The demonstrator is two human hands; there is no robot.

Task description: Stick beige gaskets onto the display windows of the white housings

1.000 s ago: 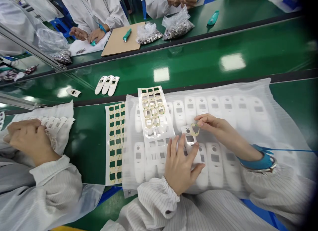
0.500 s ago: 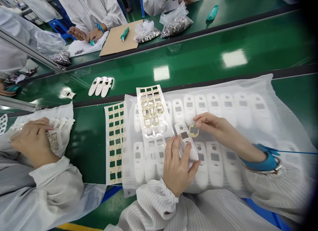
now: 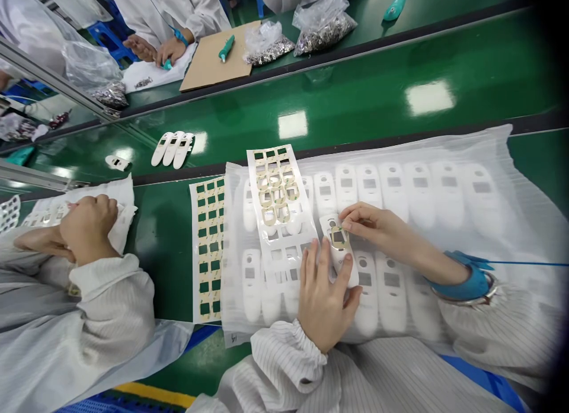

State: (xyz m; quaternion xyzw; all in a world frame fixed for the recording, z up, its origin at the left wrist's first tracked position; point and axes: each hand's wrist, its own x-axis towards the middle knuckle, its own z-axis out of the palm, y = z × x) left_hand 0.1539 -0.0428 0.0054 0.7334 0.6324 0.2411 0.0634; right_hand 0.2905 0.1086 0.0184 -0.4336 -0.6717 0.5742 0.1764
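Observation:
A white plastic housing (image 3: 344,265) with a small window lies tilted on the translucent foam sheet. My left hand (image 3: 324,300) steadies it, with fingers along its left edge and the thumb by its lower right. Between the thumb and fingertips of my right hand (image 3: 371,223) is the edge of a yellowish adhesive frame (image 3: 338,245). The frame lies over the housing's window; whether it is fully stuck down I cannot tell. Left of the housing rests a white backing sheet (image 3: 291,226) with several such frames at its far end.
Under the foam sheet (image 3: 489,235) show rows of similar housings. Another sheet of frames (image 3: 208,247) lies to the left, near a co-worker's hands (image 3: 86,229). Beyond the table edge, housings (image 3: 172,149) sit on the green surface. Bags of metal parts (image 3: 326,31) stand farther back.
My right hand has brought the adhesive frame left from beside the housing onto its window. My left hand stays on the housing. The co-worker's hands at left have come together.

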